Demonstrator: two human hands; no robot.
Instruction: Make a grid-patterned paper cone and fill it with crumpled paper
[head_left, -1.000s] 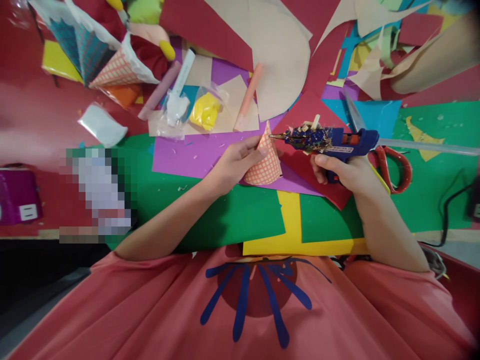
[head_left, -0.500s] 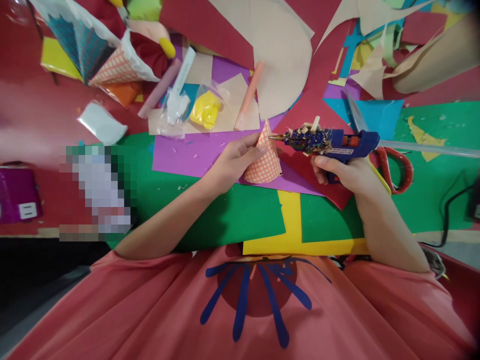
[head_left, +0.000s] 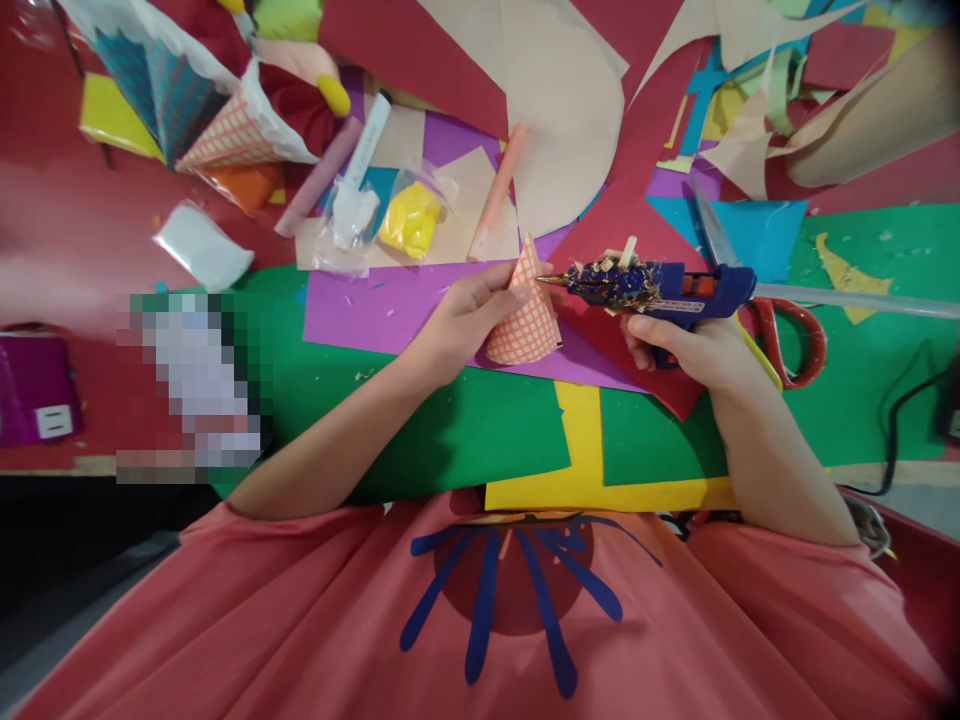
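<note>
Pinching the orange-checked paper cone (head_left: 517, 333) between thumb and fingers of the left hand (head_left: 461, 315), over purple paper (head_left: 367, 310). Wrapped round the handle of the blue glue gun (head_left: 682, 290) with the right hand (head_left: 679, 345), just left of red-handled scissors (head_left: 768, 340). Pointing the nozzle (head_left: 553, 281) at the cone's right edge, near its tip; touching or slightly apart, cannot tell.

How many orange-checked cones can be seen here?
2. The small checked cone is in the left hand, near the tip of the glue gun; the white-edged cone lies upper left, beside teal-checked pieces. More could be hidden.
</note>
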